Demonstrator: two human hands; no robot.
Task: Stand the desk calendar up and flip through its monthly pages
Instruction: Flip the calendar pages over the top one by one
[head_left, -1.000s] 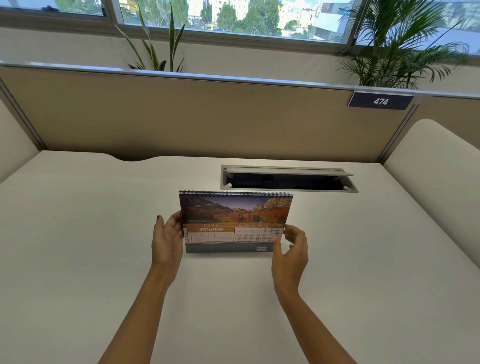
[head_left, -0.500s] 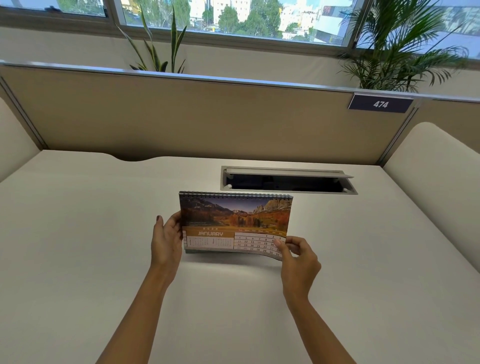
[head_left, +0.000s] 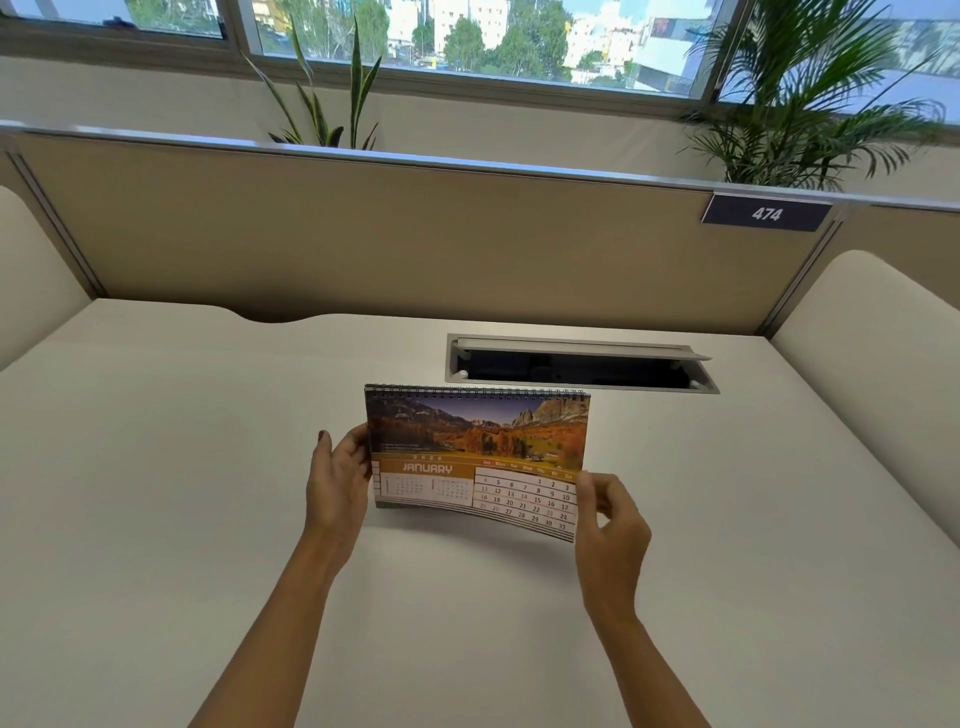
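Two hands on a desk calendar standing upright at the middle of the white desk.

The left hand, at 9 o'clock of the calendar, grips its left edge with fingers curled behind. The right hand, at 4 o'clock, pinches the lower right corner of the January page, which bows away from the stand toward the camera. An open cable tray lies at 1 o'clock, near the spiral binding.
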